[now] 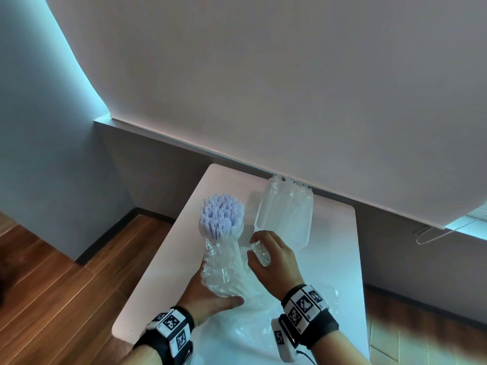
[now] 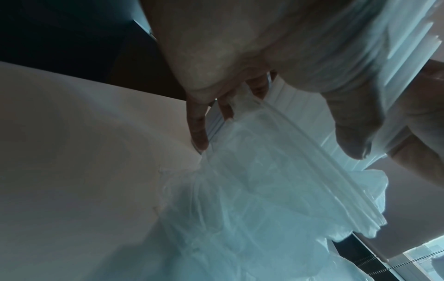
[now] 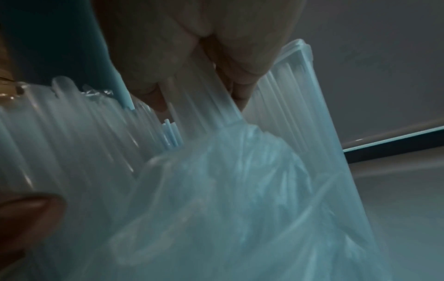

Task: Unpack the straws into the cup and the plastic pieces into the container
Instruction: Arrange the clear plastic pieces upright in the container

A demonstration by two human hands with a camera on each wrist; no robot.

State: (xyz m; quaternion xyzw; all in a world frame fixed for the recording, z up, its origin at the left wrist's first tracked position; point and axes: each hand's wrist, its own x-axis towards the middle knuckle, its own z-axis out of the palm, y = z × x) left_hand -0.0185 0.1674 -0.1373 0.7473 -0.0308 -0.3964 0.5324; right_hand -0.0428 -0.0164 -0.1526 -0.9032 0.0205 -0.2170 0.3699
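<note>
A clear cup (image 1: 238,230) packed with white straws (image 1: 221,216) stands upright on the white table (image 1: 337,259). Right of it a clear clamshell container (image 1: 309,225) stands open with clear plastic pieces (image 1: 286,204) inside. My left hand (image 1: 216,283) grips a crumpled clear bag (image 1: 226,267) of straws just in front of the cup. My right hand (image 1: 254,252) pinches a bunch of clear plastic pieces (image 3: 211,98) between the cup and the container. In the left wrist view the fingers (image 2: 197,121) lie along the bag (image 2: 252,180).
Loose clear plastic wrap (image 1: 250,325) is spread over the near part of the table. The table's left edge (image 1: 158,259) drops to a wooden floor (image 1: 52,285). A grey wall (image 1: 263,75) rises right behind the table's far edge.
</note>
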